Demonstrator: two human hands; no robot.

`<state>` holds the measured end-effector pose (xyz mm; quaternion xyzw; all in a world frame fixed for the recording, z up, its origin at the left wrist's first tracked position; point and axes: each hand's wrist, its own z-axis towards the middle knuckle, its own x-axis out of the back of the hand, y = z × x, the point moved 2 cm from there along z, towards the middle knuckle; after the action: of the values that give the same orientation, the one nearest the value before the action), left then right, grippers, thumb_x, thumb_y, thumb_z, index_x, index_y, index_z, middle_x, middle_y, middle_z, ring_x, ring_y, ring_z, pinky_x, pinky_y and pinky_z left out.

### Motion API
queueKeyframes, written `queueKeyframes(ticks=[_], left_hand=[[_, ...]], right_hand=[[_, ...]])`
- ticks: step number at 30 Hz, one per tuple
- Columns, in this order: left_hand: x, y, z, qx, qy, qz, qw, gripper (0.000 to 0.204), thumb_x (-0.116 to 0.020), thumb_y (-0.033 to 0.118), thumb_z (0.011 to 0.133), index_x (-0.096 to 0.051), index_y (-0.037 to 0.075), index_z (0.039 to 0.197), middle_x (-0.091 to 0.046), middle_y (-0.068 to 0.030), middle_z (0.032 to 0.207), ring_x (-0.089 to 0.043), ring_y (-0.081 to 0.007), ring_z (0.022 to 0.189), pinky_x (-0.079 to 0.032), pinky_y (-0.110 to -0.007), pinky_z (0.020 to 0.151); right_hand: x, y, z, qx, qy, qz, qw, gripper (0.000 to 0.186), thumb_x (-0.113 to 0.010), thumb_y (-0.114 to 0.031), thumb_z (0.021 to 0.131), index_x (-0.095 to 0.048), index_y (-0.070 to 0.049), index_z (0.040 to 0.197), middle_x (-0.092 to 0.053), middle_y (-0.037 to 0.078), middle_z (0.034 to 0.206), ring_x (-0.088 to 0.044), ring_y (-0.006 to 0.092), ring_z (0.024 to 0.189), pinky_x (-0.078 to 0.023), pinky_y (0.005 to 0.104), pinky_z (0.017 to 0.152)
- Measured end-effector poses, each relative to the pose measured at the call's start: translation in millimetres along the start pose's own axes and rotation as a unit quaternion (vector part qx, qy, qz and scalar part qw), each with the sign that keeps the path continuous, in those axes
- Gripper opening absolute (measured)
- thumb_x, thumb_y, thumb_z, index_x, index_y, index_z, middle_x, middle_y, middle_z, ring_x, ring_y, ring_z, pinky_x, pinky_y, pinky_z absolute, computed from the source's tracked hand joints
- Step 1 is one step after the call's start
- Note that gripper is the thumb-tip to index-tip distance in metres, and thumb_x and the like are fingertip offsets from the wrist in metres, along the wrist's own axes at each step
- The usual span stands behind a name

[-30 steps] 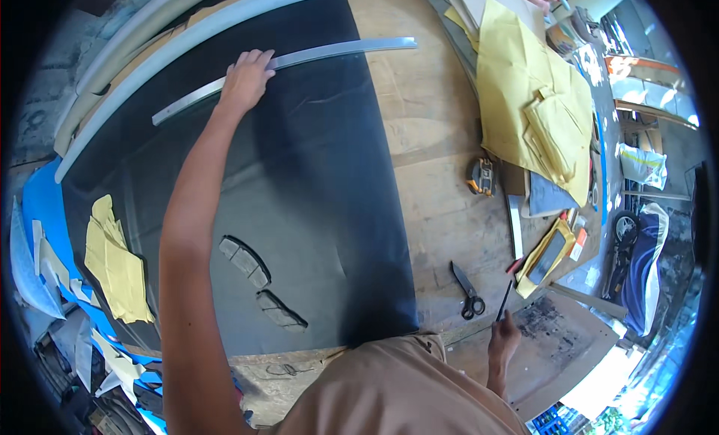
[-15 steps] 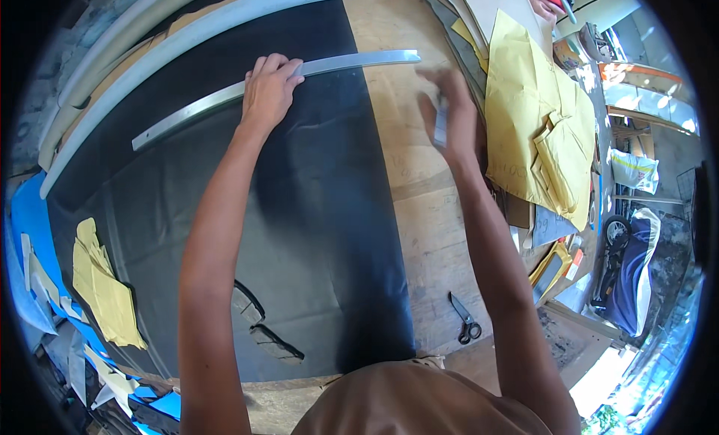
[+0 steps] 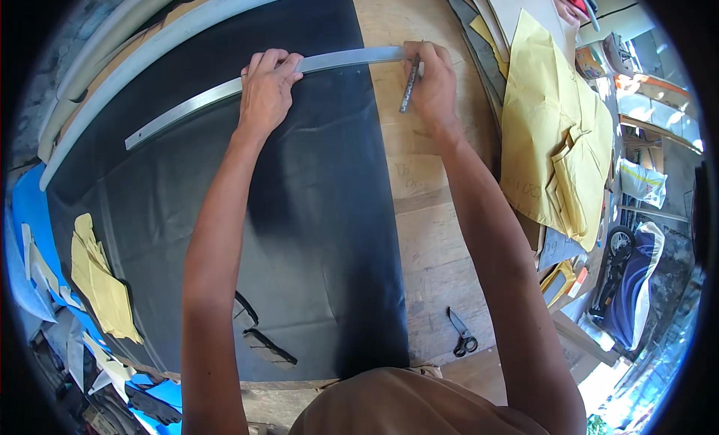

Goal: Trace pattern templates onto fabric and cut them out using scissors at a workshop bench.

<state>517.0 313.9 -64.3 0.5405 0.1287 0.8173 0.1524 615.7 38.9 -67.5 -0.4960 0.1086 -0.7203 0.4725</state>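
Note:
A long silver metal straightedge (image 3: 201,99) lies across the black sheet material (image 3: 314,195) and reaches past its right edge onto the wooden tabletop. My left hand (image 3: 268,86) is closed over the bar near its middle, fingers across the far edge and thumb on the right. At the bar's right end, my right hand (image 3: 434,86) has its fingers curled around a slim, dark, speckled pen-like stick (image 3: 410,84), which points down toward me. The bar's right tip is partly hidden by the fingers of my right hand.
Black-handled scissors (image 3: 463,334) lie on the wooden tabletop (image 3: 427,240). Eyeglasses (image 3: 266,345) and a folded yellow paper (image 3: 101,278) rest on the black sheet. Yellow paper patterns (image 3: 550,128) are piled at the right, and long rolls (image 3: 157,53) line the far left.
My right hand has moved left to the straightedge's right end, and the pen-like stick now shows in it. My left hand keeps its hold; the straightedge has shifted slightly left in view.

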Motion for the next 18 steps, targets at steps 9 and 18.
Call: queueKeyframes(ticks=[9,18], left_hand=[[-1.2,1.3,-1.2,0.004,0.013,0.004,1.0,0.027,-0.067,0.012,0.095,-0.074,0.016,0.12,-0.062,-0.0018,0.114,-0.055,-0.024,0.102,-0.039,-0.041,0.092],[-1.1,2.3,-0.7,0.002,0.012,0.014,1.0,0.027,-0.068,0.012,0.094,-0.072,0.017,0.121,-0.062,-0.0014,0.115,-0.055,-0.0238,0.103,-0.039,-0.041,0.092]], right_hand=[[0.4,-2.9,-0.5,0.027,0.02,-0.011,0.999,0.026,-0.071,0.003,0.083,-0.065,-0.007,0.106,-0.069,0.01,0.114,-0.064,0.0294,0.099,-0.052,0.0382,0.088],[-1.1,0.4,-0.5,0.026,0.022,-0.022,0.999,0.026,-0.071,0.003,0.083,-0.066,-0.007,0.106,-0.068,0.011,0.114,-0.064,0.0299,0.101,-0.052,0.0383,0.089]])
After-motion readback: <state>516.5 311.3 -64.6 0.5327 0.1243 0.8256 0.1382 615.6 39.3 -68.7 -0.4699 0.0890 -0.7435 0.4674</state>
